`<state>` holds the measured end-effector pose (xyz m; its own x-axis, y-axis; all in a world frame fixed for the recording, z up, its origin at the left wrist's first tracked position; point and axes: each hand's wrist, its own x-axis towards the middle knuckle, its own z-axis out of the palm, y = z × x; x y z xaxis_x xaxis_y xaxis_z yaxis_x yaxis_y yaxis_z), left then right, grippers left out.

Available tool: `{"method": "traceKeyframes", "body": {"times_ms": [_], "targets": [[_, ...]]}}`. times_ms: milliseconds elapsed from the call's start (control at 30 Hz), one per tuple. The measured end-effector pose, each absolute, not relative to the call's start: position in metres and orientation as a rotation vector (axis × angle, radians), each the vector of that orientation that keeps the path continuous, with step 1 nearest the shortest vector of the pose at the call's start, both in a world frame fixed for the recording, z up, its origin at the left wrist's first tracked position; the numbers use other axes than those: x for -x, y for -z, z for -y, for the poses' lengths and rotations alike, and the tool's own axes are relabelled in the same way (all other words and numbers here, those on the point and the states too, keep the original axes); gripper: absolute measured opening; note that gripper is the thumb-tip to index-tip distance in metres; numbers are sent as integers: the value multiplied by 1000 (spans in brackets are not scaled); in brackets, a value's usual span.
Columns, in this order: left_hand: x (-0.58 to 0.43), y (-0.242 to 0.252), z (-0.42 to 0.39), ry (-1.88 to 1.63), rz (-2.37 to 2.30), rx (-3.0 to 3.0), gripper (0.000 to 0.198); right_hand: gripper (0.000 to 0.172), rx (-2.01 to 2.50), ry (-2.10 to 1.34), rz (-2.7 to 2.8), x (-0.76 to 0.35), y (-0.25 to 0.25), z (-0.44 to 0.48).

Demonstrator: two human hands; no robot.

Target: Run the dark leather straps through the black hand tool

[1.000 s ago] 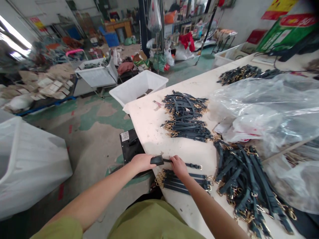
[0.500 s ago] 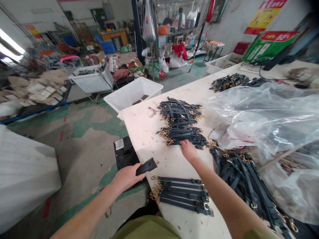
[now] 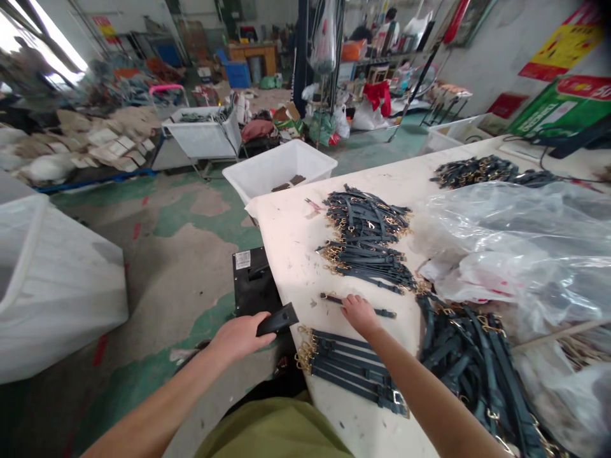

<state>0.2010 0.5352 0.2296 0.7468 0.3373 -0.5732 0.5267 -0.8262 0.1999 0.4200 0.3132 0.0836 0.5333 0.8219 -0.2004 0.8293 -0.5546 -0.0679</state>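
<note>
My left hand is closed around a flat black handheld piece whose exact kind I cannot make out, just off the table's left edge. My right hand grips a single dark strap near its middle, low over the white tabletop. Closer to me, several dark straps lie side by side, their gold clasps bunched at the left. Beyond my right hand sits a heap of similar straps with gold snap hooks.
A looser mound of straps lies at the right under clear plastic sheeting. Another strap pile is farther back. Small pliers rest near the far left edge. White bins stand beyond the table and at far left.
My right hand has drawn one strap from the heap toward me, over the row of straps. The black piece stays in my left hand. The view has turned left.
</note>
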Motion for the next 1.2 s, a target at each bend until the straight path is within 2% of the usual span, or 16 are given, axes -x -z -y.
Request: {"method": "traceKeyframes", "body": {"times_ms": [200,400,633,800,1067,1200], "targets": [[-193,-229,-532,722,-656,-2592,48,28,-2940,363,-1398,-395,-82,-340],[-190,-235,-529,707,-655,-2588,48,19,-3274,603,-934,-397,-63,-365],[-190,-229,-523,752,-657,-2597,50,22,-3283,657,-829,-403,-64,-367],[-195,-225,-519,726,-561,-2615,46,31,-3296,680,-683,-400,-62,-373],[-203,-223,-517,748,-571,-2579,48,22,-3413,794,-478,-406,-62,-375],[-200,-218,-518,729,-557,-2590,49,38,-3376,846,-385,-407,-67,-382]]}}
